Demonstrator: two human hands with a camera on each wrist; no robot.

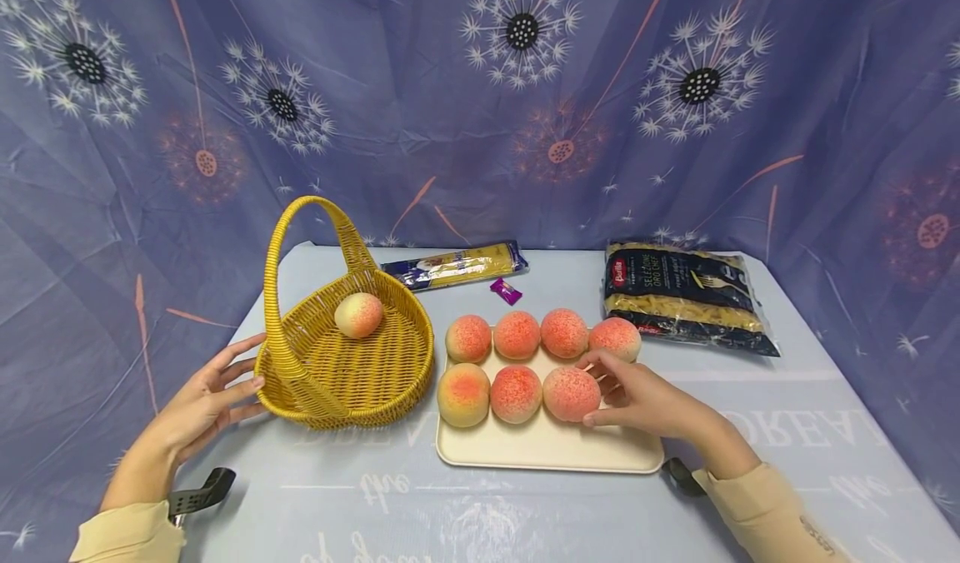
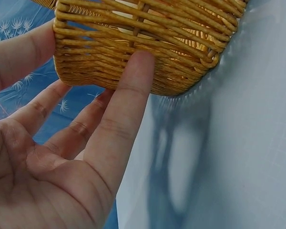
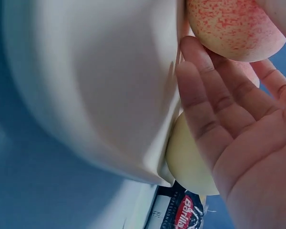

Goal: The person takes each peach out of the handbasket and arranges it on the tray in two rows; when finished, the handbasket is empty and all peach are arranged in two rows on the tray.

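A yellow wicker basket [image 1: 363, 380] with a tall handle stands at the left, one peach [image 1: 358, 315] inside it. My left hand [image 1: 202, 405] touches the basket's left side, its fingers fairly straight and spread against the woven wall; the thumb [image 2: 136, 71] lies on the weave in the left wrist view. On a cream tray [image 1: 547, 453] several peaches sit in two rows. My right hand [image 1: 641, 392] grips the rightmost peach of the front row [image 1: 570, 395], thumb on the near side and fingers on the far side. The right wrist view shows fingertips under this peach [image 3: 233, 28].
Behind the basket lies a long pack of pasta [image 1: 465, 265], with a small purple wrapped candy [image 1: 506, 291] in front of it. A larger Barilla pasta bag [image 1: 682, 296] lies at the back right. A dandelion-print curtain [image 1: 420, 113] hangs behind the table.
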